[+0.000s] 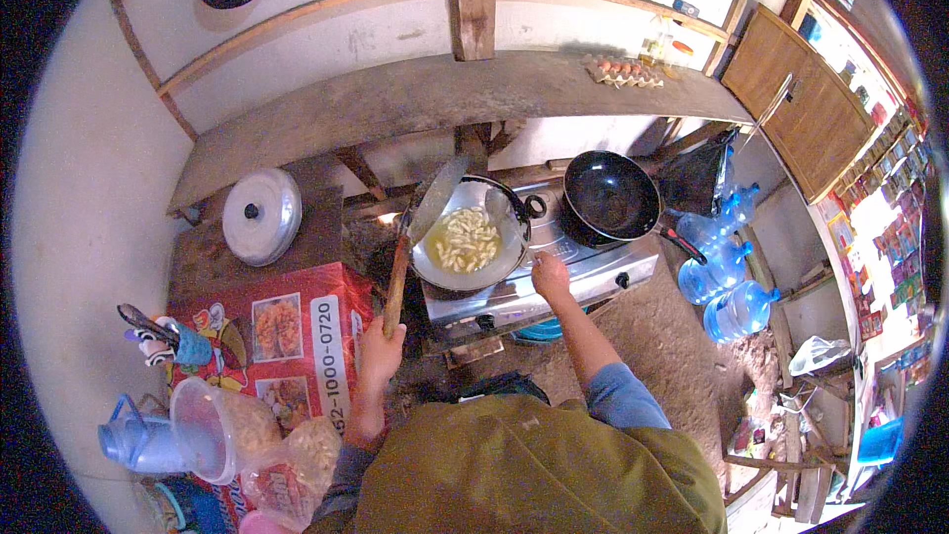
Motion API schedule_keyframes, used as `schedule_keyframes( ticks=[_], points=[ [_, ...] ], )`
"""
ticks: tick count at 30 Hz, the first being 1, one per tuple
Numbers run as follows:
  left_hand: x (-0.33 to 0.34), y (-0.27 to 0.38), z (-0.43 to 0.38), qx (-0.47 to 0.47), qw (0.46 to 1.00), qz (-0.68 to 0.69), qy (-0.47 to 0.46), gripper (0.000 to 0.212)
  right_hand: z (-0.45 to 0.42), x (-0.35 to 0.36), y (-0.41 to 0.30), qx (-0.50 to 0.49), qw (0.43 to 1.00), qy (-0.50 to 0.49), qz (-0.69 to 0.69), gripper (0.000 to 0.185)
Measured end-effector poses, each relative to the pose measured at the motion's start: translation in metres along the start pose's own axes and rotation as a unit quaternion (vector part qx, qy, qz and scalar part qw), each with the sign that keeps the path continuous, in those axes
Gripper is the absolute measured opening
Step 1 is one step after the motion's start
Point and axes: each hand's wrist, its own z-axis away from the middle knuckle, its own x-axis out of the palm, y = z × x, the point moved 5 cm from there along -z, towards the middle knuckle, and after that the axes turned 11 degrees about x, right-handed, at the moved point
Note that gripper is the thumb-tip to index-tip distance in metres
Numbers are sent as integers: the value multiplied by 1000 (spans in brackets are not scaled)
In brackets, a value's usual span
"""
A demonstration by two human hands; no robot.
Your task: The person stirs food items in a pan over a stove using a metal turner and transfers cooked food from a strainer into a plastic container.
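Observation:
My left hand [382, 347] is closed around the wooden handle of a wide metal spatula [439, 193]. The spatula's blade is raised over the left rim of a wok [511, 256] on the gas stove [593, 273]. Pale, elongated food pieces [468, 239] sit in yellowish oil at the wok's bottom. Just off the wok's lower right rim is my right hand [551, 276], its fingers curled. Whether something thin is in its grasp cannot be made out. A black frying pan [612, 196] with a black and red handle rests on the right burner.
A silver pot lid [262, 216] lies left of the stove. Nearer stand a red box [289, 363], a clear plastic tub [204, 430] and a blue jug [137, 441]. An egg tray [626, 73] is on the back shelf [400, 93]. Several water bottles [738, 310] stand at right.

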Motion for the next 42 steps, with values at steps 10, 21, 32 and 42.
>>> schedule_keyframes(
  ticks=[10,21,32,42],
  points=[
    [9,-2,14,-52,990,126,-45,26,30,40,10,206,849,-316,-370,24],
    [-37,15,43,-12,988,150,-17,29,77,-106,-19,-18,990,-118,76,29],
    [-10,9,14,12,999,16,-32,31,102,-65,-2,-30,973,-151,171,31],
    [-1,-11,25,-29,993,104,-50,30,76,-34,-17,1,993,-101,68,26]
  ],
)
